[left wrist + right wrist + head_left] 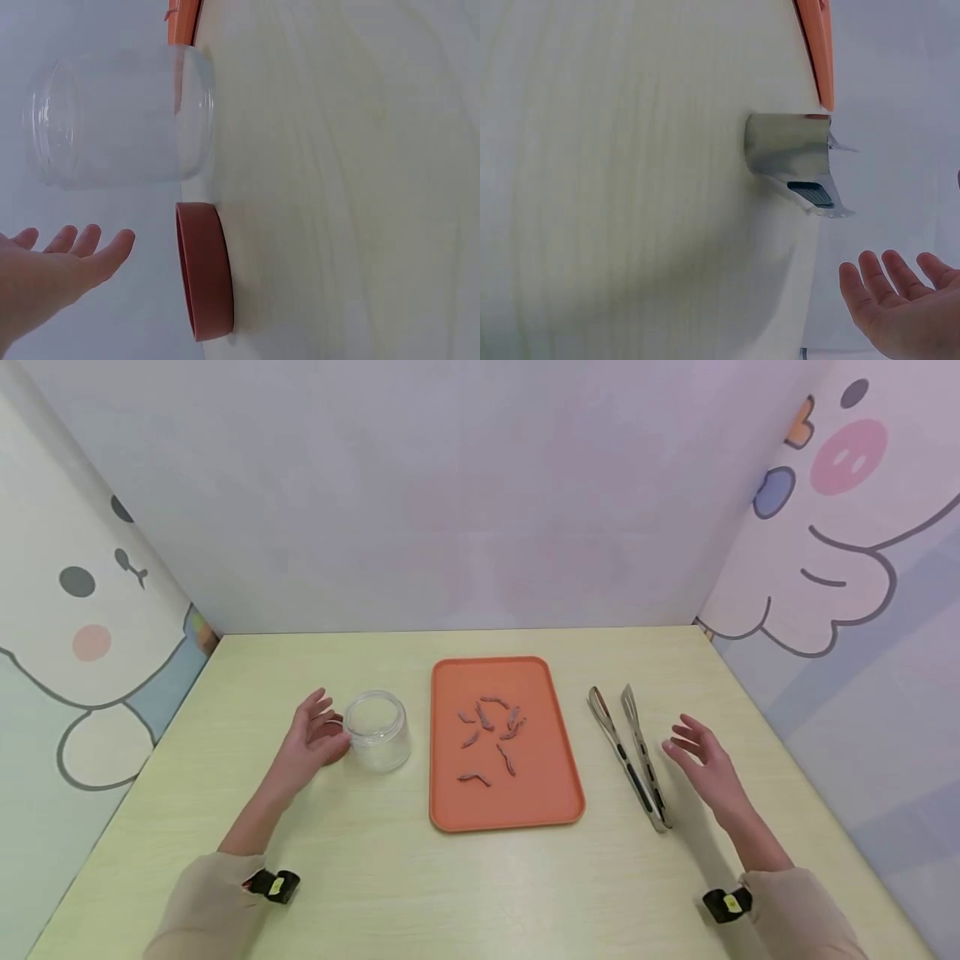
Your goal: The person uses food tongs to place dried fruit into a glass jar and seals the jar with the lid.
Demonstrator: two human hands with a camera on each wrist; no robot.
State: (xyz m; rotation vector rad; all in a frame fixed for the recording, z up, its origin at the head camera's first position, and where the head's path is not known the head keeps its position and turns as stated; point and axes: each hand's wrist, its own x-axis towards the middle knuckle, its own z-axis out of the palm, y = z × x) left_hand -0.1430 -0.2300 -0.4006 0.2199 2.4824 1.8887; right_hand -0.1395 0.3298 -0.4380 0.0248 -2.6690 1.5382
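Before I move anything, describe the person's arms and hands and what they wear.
The left hand and right hand are ungloved. The left sleeve and right sleeve are plain beige. The left black device and right black device at the cuffs carry yellow patches.

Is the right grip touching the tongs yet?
Apart: the head view plainly shows bare table between the right grip and the tongs.

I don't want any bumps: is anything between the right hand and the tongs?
Nothing visible stands between the right hand and the metal tongs, only a gap. The orange tray lies on the tongs' other side, away from that hand.
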